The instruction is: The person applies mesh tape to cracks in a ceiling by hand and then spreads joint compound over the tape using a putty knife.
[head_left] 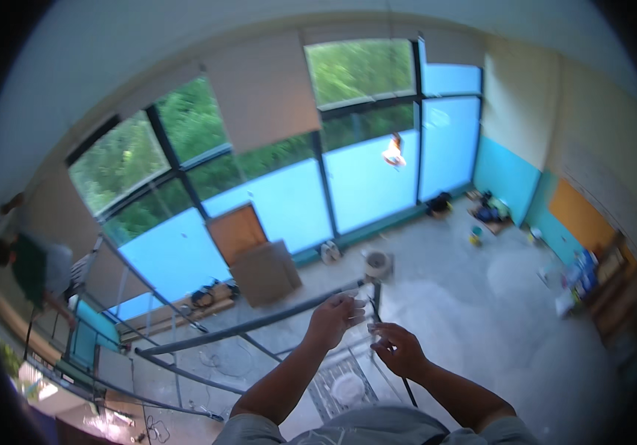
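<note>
My left hand (335,320) is raised in front of me, above the scaffold's grey top rail (252,321), its fingers drawn together. Close by on the right, my right hand (400,351) has its thumb and fingers pinched. Something small and pale seems to sit at the fingertips, too blurred to name. A thin dark post (376,300) of the scaffold shows behind the gap between both hands. Below the hands, a round white object (348,388) rests on a grated platform (322,389).
Far below is a pale floor with a grey bucket (376,263), a cardboard sheet (265,273) and cables. Large windows (370,178) span the far wall. Boards and bags (585,274) lean at the right wall. Another person (40,271) is on the scaffolding at the left.
</note>
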